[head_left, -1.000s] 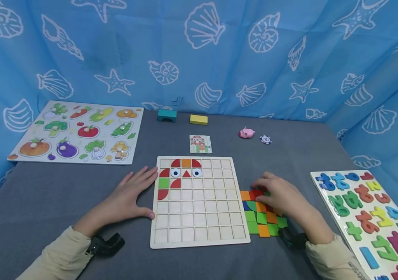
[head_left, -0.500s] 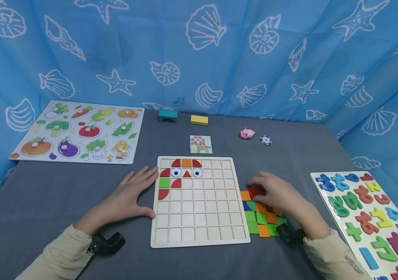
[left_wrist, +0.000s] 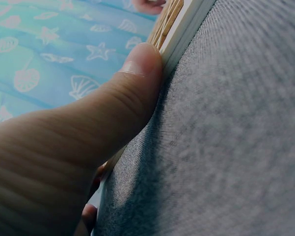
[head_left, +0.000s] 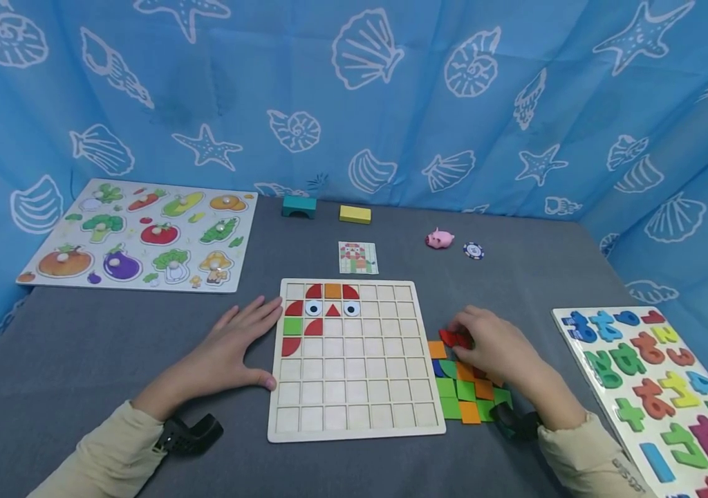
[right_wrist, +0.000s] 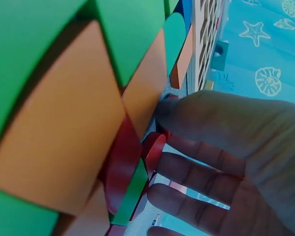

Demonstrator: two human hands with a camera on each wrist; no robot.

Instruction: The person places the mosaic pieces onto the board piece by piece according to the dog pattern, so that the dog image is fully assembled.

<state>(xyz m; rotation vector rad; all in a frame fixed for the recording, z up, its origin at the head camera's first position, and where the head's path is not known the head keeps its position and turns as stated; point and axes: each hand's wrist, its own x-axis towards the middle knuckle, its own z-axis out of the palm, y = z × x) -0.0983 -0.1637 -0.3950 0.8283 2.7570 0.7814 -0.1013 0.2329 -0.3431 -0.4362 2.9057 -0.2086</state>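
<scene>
Step in hand: judging by the part-filled far left corner of the grid board [head_left: 349,395], the picture is being built tile by tile, and a red piece is being picked out.
Left hand [head_left: 234,351]: spread wide, fingers and thumb against the board's left edge, seemingly steadying it.
Right hand [head_left: 496,348]: fingers narrowed around the red tiles [head_left: 447,337] at the far edge of the loose tiles [head_left: 466,391]; I cannot tell whether one is firmly pinched.
Next move: likely calls for freeing a single red tile, turning its curve the right way, and carrying it left to a bare cell.
Guide: the small pattern card [head_left: 357,257], just beyond the board, seems the model to match; its details are too small to read surely.
Board: pale, wood-like, square cells between thin raised ridges.
Laid tiles: red quarter-rounds, orange and green squares, one red triangle [head_left: 332,312], two white eye tiles [head_left: 313,308].
Loose tiles: thin, flat, smooth, some overlapping, just right of the board; thin edges probably make them awkward to lift.
Bench [head_left: 117,332]: covered in grey woven cloth.
</scene>
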